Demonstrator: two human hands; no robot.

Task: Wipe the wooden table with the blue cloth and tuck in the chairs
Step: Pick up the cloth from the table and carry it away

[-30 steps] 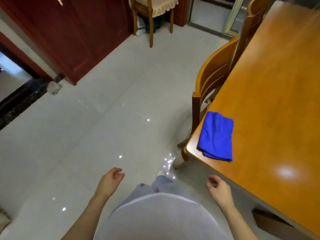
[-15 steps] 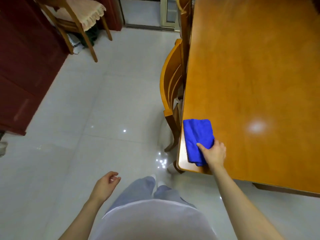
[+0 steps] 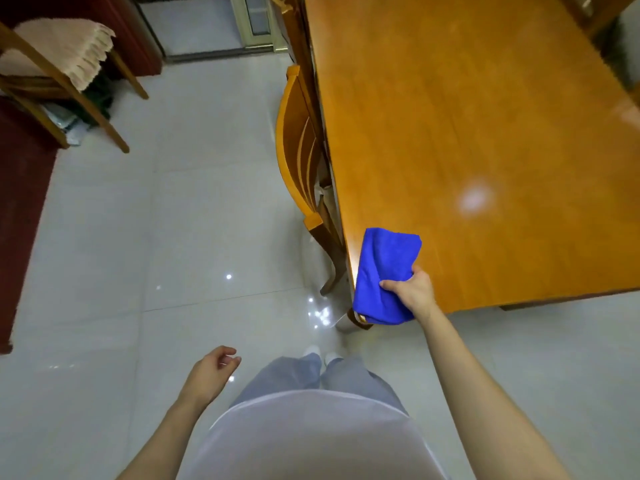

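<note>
- Right hand (image 3: 412, 292): fingers and thumb are curled round the right near edge of the folded bright blue cloth (image 3: 384, 268) and grip it. The back of the hand faces up.
- Cloth position relative to the hand: the cloth extends from the grip to the left and to the far side. Its near end covers the near left corner of the glossy orange-brown wooden table (image 3: 485, 133) and overhangs that corner. Its far end is over the tabletop. It cannot be determined whether the cloth lies flat on the surface or is raised off it.
- Right arm: bare forearm, extended forward from the near right, wrist just beyond the near edge of the table.
- Left hand (image 3: 211, 374): held low at the left of the body, above the pale glossy tiled floor (image 3: 173, 220). Fingers are loosely curled and hold nothing.
- Orange wooden chair with a curved slatted back (image 3: 294, 143): positioned against the left edge of the table, far of the cloth.
- Second wooden chair (image 3: 294, 26): farther along the same edge, partly in view.
- Wooden chair with a fringed beige seat cover (image 3: 59, 81): far left, well apart from the table, beside a dark red cabinet (image 3: 20, 202).
</note>
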